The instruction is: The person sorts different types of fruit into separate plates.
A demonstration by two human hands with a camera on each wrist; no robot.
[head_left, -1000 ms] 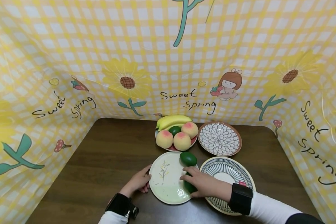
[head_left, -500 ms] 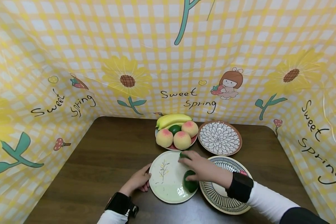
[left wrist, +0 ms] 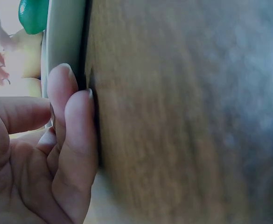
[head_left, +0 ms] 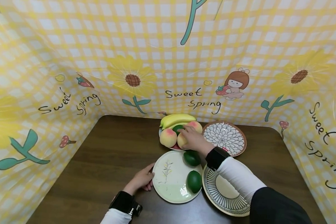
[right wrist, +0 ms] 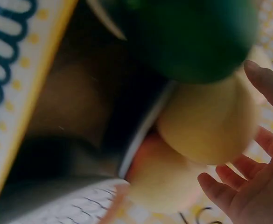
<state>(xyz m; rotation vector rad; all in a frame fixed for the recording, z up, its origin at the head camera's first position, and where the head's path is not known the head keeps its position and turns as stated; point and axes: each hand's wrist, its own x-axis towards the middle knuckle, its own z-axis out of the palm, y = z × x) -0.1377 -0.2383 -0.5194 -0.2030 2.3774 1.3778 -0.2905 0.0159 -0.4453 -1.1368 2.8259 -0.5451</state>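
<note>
My left hand [head_left: 141, 179] pinches the left rim of a pale green plate [head_left: 168, 191], thumb above and fingers against its underside in the left wrist view. Two smooth dark green oval fruits lie on that plate, one at the back [head_left: 192, 158], one at the right [head_left: 194, 182]. My right hand [head_left: 195, 140] reaches over the fruit plate [head_left: 177, 147] behind, fingertips beside a third green fruit [head_left: 177, 128]. Under the hand sits a partly hidden peach [head_left: 181, 141]; in the right wrist view the fingers are spread around a peach [right wrist: 211, 121].
Bananas [head_left: 177, 119] lie at the back of the fruit plate, with more peaches [head_left: 168, 137] around. A brown-rimmed petal-patterned plate [head_left: 222, 135] stands back right. A striped plate [head_left: 226, 199] lies under my right forearm. A checked cloth [head_left: 145, 40] walls the brown table.
My right hand has left the green fruits on the pale plate and moved back over the fruit plate. Both fruits there are uncovered. The left hand stays at the plate's rim.
</note>
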